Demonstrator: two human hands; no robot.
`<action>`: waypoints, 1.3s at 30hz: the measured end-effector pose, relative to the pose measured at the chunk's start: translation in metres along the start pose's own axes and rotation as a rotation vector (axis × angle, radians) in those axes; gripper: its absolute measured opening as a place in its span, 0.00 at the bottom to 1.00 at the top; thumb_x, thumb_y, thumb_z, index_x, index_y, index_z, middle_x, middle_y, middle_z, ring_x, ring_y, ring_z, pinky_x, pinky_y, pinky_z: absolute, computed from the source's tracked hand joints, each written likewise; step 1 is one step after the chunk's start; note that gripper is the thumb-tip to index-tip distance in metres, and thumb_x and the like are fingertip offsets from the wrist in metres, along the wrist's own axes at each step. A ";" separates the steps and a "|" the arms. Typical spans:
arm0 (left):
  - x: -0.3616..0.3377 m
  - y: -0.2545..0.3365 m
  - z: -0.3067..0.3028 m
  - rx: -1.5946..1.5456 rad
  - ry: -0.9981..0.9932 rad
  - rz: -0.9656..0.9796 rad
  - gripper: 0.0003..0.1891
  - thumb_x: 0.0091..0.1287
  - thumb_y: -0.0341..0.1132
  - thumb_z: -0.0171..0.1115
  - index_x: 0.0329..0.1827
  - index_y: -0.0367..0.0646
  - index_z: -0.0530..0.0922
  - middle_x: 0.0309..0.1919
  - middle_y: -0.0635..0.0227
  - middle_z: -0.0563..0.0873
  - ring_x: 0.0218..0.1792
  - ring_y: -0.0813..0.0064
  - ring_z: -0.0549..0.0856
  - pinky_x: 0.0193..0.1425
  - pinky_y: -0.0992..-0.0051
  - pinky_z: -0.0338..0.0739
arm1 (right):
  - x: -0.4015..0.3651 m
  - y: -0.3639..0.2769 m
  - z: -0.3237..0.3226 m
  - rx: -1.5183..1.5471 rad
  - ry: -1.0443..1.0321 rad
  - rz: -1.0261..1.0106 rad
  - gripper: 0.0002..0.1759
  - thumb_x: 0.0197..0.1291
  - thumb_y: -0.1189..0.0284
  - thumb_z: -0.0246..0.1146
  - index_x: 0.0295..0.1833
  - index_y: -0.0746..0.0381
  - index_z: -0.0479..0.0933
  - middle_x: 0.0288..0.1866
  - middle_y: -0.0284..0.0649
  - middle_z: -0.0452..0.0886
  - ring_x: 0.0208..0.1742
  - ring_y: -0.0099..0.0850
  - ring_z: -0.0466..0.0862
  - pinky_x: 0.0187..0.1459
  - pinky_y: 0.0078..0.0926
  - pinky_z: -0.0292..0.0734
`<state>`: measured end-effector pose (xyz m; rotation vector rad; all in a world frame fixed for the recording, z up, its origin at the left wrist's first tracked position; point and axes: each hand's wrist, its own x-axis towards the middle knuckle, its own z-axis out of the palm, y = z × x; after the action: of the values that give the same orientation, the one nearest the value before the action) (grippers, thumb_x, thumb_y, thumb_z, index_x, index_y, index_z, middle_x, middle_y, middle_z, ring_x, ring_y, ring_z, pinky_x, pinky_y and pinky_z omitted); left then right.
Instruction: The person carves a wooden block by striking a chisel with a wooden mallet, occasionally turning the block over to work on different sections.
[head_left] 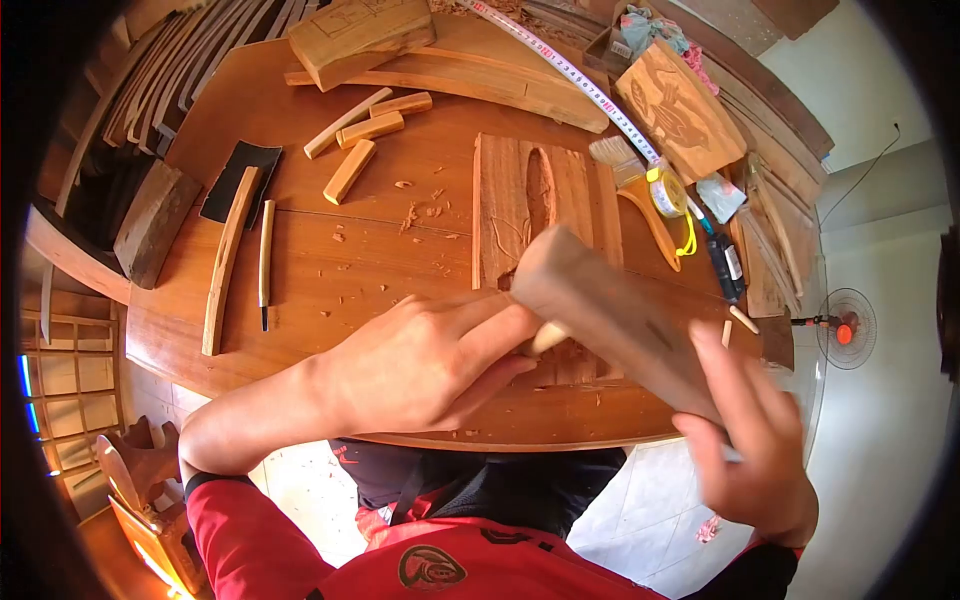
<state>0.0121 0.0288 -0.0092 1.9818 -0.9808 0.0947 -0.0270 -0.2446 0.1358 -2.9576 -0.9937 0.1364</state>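
Observation:
My left hand (425,350) is closed around a wood-carving chisel, whose pale wooden handle (549,337) shows past the fingers; its blade is hidden. Beneath it lies a reddish wooden board (502,205) with a long oval hollow cut into it and shavings on top. In my right hand (752,440) is a thick wooden mallet (625,325), slightly blurred, fingers wrapped round its near end. The mallet's far end overlaps the chisel handle in this view and covers part of the board.
Left on the table (330,260) are a slim chisel (265,260), a wooden strip (230,265), and short wood pieces (350,170). A tape measure (667,192), brush (655,220), dark-handled tool (722,265) and carved block (682,108) lie right. Behind rests a thick block (355,40).

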 end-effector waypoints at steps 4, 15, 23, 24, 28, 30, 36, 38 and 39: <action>-0.001 0.006 -0.002 0.011 -0.033 -0.026 0.11 0.72 0.30 0.65 0.52 0.38 0.73 0.38 0.56 0.81 0.37 0.50 0.87 0.33 0.54 0.83 | -0.006 0.004 0.002 0.201 0.235 -0.018 0.37 0.58 0.74 0.73 0.74 0.71 0.73 0.57 0.54 0.87 0.42 0.45 0.90 0.45 0.34 0.86; 0.002 0.007 0.003 0.087 0.031 0.081 0.12 0.71 0.29 0.65 0.50 0.38 0.71 0.37 0.57 0.80 0.38 0.50 0.86 0.36 0.55 0.84 | -0.004 -0.006 0.014 0.231 0.151 -0.113 0.39 0.58 0.78 0.74 0.76 0.74 0.70 0.55 0.51 0.87 0.36 0.40 0.87 0.39 0.31 0.86; -0.008 0.003 0.007 0.189 -0.045 0.110 0.15 0.70 0.32 0.68 0.55 0.39 0.76 0.41 0.55 0.84 0.41 0.52 0.88 0.34 0.55 0.86 | -0.015 -0.003 0.021 0.283 0.195 -0.144 0.42 0.56 0.77 0.76 0.76 0.72 0.70 0.52 0.52 0.88 0.34 0.36 0.87 0.32 0.28 0.83; -0.009 0.002 0.008 0.225 -0.062 0.131 0.16 0.69 0.32 0.69 0.57 0.39 0.76 0.42 0.54 0.84 0.41 0.53 0.88 0.34 0.56 0.86 | -0.016 -0.004 0.024 0.285 0.107 -0.137 0.42 0.56 0.77 0.76 0.76 0.73 0.70 0.54 0.53 0.88 0.35 0.37 0.88 0.33 0.28 0.84; -0.010 0.004 0.010 0.202 -0.105 0.111 0.19 0.63 0.32 0.71 0.57 0.41 0.79 0.46 0.55 0.85 0.45 0.52 0.88 0.42 0.56 0.85 | -0.020 -0.002 0.024 0.348 0.253 -0.138 0.42 0.55 0.77 0.76 0.77 0.70 0.71 0.42 0.44 0.86 0.29 0.31 0.83 0.28 0.29 0.79; -0.018 0.003 0.012 0.213 -0.234 0.054 0.23 0.56 0.31 0.77 0.56 0.42 0.83 0.52 0.59 0.85 0.53 0.52 0.86 0.62 0.53 0.82 | -0.024 -0.003 0.028 0.337 0.261 -0.150 0.41 0.56 0.78 0.75 0.77 0.70 0.71 0.35 0.41 0.83 0.26 0.30 0.81 0.26 0.30 0.77; -0.009 0.018 0.011 0.489 -0.148 0.315 0.18 0.59 0.36 0.70 0.52 0.46 0.80 0.45 0.66 0.86 0.46 0.65 0.89 0.47 0.64 0.89 | -0.041 0.004 0.042 0.467 0.205 -0.060 0.39 0.59 0.78 0.73 0.76 0.72 0.69 0.40 0.45 0.85 0.29 0.34 0.84 0.29 0.28 0.80; -0.006 0.015 0.011 0.553 -0.094 0.423 0.15 0.60 0.38 0.67 0.49 0.47 0.79 0.43 0.67 0.85 0.45 0.68 0.89 0.45 0.69 0.90 | -0.047 0.005 0.047 0.534 0.208 -0.019 0.37 0.62 0.78 0.72 0.75 0.72 0.69 0.49 0.51 0.87 0.35 0.39 0.89 0.33 0.29 0.83; -0.006 0.009 0.014 0.552 -0.034 0.461 0.15 0.59 0.39 0.68 0.47 0.46 0.79 0.42 0.69 0.85 0.44 0.69 0.89 0.46 0.70 0.89 | -0.052 0.006 0.055 0.554 0.213 -0.002 0.36 0.63 0.78 0.71 0.75 0.72 0.69 0.53 0.53 0.87 0.38 0.40 0.90 0.36 0.30 0.84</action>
<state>-0.0014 0.0194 -0.0139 2.1996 -1.5443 0.6488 -0.0694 -0.2808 0.0848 -2.4075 -0.7762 0.0781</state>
